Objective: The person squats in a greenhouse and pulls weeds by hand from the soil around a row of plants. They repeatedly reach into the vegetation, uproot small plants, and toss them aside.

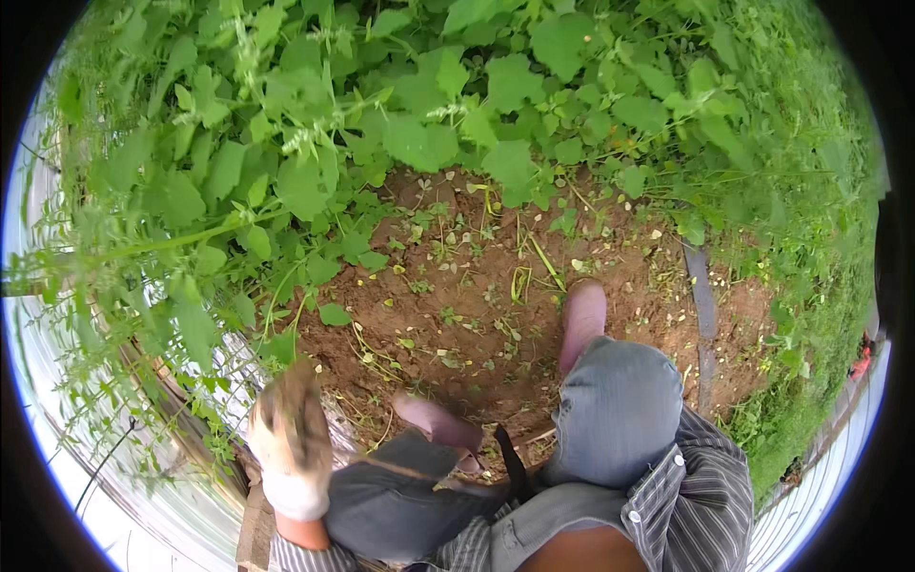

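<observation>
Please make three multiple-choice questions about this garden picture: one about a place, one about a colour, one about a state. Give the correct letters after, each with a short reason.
1. Where is the left hand?
A. lower left, beside the wire fence
B. on the right knee
C. among the leaves at the top

2. What colour are the boots?
A. black
B. pink
C. yellow

3. What is the state of the soil patch?
A. flooded
B. covered by plastic sheet
C. mostly bare, with small weeds and cut stems

Answers:
1 A, the dirty white work glove is raised by the fence.
2 B, both toes show pink against brown earth.
3 C, brown soil shows, dotted with green bits.
</observation>
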